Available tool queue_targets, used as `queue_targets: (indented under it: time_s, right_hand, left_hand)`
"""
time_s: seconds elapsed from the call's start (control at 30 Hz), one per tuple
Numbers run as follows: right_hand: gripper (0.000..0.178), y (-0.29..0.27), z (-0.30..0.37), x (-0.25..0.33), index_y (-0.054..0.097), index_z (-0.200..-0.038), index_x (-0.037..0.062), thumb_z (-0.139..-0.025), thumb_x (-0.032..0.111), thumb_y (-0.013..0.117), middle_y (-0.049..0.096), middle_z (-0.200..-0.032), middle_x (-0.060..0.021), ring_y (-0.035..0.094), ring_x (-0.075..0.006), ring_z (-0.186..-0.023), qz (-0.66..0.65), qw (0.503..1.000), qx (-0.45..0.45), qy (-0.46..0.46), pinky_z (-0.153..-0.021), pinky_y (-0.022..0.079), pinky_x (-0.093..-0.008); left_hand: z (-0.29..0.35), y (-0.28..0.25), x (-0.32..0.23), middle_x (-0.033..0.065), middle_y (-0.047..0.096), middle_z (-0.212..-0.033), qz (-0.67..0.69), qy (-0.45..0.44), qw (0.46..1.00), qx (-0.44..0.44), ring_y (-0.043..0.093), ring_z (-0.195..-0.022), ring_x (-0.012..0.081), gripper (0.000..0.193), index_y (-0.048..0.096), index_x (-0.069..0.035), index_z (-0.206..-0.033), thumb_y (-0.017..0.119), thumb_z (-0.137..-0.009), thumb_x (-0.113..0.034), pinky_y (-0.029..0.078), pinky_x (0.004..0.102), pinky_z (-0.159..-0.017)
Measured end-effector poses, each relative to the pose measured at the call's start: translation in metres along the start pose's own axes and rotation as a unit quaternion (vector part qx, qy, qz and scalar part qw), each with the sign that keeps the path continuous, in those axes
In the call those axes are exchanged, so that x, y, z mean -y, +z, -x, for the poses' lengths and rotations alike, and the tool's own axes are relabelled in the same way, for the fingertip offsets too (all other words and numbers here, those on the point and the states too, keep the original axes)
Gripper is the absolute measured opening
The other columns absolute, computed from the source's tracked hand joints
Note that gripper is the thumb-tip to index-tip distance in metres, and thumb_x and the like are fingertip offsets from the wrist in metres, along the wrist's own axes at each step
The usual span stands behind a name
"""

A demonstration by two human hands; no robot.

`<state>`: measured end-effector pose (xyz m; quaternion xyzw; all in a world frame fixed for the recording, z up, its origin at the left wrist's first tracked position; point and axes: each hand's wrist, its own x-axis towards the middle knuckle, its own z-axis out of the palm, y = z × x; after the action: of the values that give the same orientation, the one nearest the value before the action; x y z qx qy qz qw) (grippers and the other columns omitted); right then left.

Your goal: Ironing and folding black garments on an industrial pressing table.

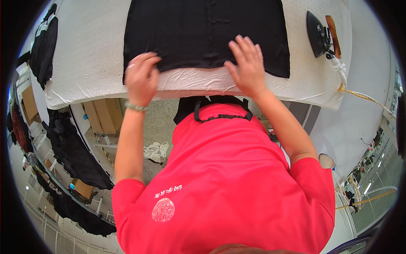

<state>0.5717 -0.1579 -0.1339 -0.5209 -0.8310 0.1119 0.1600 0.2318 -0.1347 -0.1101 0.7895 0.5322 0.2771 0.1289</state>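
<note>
A black garment or panel of smooth black cloth (203, 36) lies spread on the white padded table (91, 51), its wavy lower edge towards me. My right hand (248, 67) is open over the right part of that edge, fingers stretched and thumb apart. At the left edge of the cloth is my left hand (141, 80), slightly blurred, its fingers loosely bent with nothing visible in them. Whether either hand presses on the cloth or hovers just above it, I cannot tell.
An iron (317, 34) with a brown handle stands at the table's right end, its cord wrapped in white. Folded black cloth (44, 46) lies at the far left. Black garments (76, 148) hang lower left. Below the table are cardboard boxes (101, 116) and white shoes (156, 151).
</note>
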Motion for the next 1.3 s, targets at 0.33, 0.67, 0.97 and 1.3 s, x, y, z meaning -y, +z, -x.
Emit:
queue_targets:
  time_s: [0.33,0.67,0.97,1.3]
  right_hand:
    - [0.051,0.027,-0.107,-0.043,0.06,-0.136,0.0086,-0.093,0.033,0.071,0.053,-0.145,-0.02,0.056,-0.0362,-0.129,0.148,0.964,-0.22,-0.029,-0.105,0.045,-0.0434]
    - [0.047,-0.035,-0.021,-0.096,0.063,-0.134,0.0067,-0.094,0.029,0.073,0.06,-0.138,-0.0155,0.056,-0.0342,-0.128,0.061,0.977,-0.169,0.119,-0.109,0.042,-0.0481]
    - [0.038,-0.086,0.089,-0.144,0.068,-0.101,0.0014,-0.097,0.039,0.073,0.069,-0.076,-0.0057,0.066,-0.0116,-0.063,-0.34,0.735,0.028,0.586,-0.058,0.053,-0.0253]
    - [0.039,-0.107,0.098,-0.152,0.067,-0.092,-0.0013,-0.1,0.037,0.069,0.071,-0.075,-0.008,0.067,-0.0127,-0.06,-0.333,0.736,-0.021,0.59,-0.054,0.053,-0.0258]
  left_hand:
    - [-0.118,0.113,-0.029,0.0106,0.053,-0.151,-0.141,0.121,0.982,0.032,0.047,-0.142,0.0316,0.048,0.059,-0.013,-0.142,0.065,-0.097,-0.029,0.033,0.0506,-0.119]
    - [-0.086,0.112,-0.045,0.0111,0.047,-0.157,-0.031,0.145,0.985,0.091,0.04,-0.148,0.032,0.051,0.056,-0.013,-0.146,0.063,-0.099,-0.032,0.029,0.0506,-0.123]
    - [-0.071,0.117,-0.062,0.009,0.038,-0.165,-0.068,0.118,0.98,0.144,0.032,-0.153,0.0305,0.056,0.049,-0.016,-0.153,0.057,-0.102,-0.036,0.023,0.0489,-0.125]
    - [-0.075,0.124,-0.078,0.0057,0.033,-0.168,-0.11,0.127,0.973,0.159,0.028,-0.155,0.0273,0.059,0.043,-0.02,-0.158,0.053,-0.104,-0.041,0.019,0.048,-0.127]
